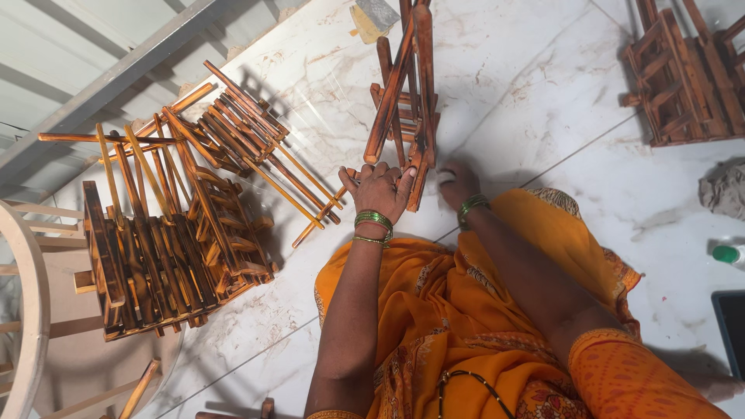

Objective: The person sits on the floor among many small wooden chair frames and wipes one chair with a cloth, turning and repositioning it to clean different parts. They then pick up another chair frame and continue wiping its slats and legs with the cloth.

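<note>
Sitting on a white marble floor [543,93]. Left hand [378,188] wrapped around the bottom of a small brown wooden rack [403,93], grip pinching its lower slat. Right hand [458,182] flat on the floor just right of the rack, fingers blurred, grip hard to tell. Left of the rack, a pile of racks [171,233], looking finished. Far right of it, more racks [687,74]. Looks like 1 in hand, many done.

Green bangles ring the left hand [378,188] at six o'clock, likewise the right hand [458,182]. Orange patterned sari [458,310], short printed sleeves, black beaded necklace [473,388].
</note>
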The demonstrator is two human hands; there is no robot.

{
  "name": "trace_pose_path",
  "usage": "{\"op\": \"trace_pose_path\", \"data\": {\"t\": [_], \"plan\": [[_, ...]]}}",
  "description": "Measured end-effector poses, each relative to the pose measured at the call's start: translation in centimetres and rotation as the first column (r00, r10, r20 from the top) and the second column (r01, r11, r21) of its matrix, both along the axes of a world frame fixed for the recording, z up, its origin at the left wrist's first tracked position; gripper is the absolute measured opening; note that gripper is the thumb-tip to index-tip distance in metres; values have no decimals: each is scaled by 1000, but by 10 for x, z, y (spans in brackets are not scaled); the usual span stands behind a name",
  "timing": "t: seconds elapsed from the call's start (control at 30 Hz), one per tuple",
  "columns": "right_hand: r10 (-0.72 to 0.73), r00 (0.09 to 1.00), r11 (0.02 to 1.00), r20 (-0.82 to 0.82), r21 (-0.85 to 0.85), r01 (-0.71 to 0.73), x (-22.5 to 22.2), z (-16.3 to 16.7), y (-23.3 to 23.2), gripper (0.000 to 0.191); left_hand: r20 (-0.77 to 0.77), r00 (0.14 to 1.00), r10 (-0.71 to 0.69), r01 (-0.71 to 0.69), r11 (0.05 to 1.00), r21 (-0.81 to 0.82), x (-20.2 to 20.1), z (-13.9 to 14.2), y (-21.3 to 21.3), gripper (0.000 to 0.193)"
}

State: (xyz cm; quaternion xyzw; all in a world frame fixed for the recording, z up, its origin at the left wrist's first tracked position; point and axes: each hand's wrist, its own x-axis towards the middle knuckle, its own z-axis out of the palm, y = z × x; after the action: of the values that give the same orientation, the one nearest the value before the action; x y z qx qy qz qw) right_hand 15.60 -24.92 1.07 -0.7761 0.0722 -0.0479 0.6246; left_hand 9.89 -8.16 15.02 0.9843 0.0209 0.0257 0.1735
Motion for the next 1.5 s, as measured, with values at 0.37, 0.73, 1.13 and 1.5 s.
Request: {"op": "trace_pose_path", "data": {"t": [0.37,0.73,1.13,1.5], "plan": [[261,757,942,599,-331,-63,-29,57,-3,27,4,1000,0,0,1000,-10,0,-1,1,68],[301,824,920,480,-374,-118,-25,48,-11,33,68,998,0,1,1000,-8,-3,0,-1,62],[219,714,976,665,-148,-161,-20,94,-9,22,-64,994,-93,93,996,-2,0,3,7,83],[392,813,861,430,140,-489,-20,83,-15,24,-149,986,-78,88,994,62,-2,1,8,62]]}}
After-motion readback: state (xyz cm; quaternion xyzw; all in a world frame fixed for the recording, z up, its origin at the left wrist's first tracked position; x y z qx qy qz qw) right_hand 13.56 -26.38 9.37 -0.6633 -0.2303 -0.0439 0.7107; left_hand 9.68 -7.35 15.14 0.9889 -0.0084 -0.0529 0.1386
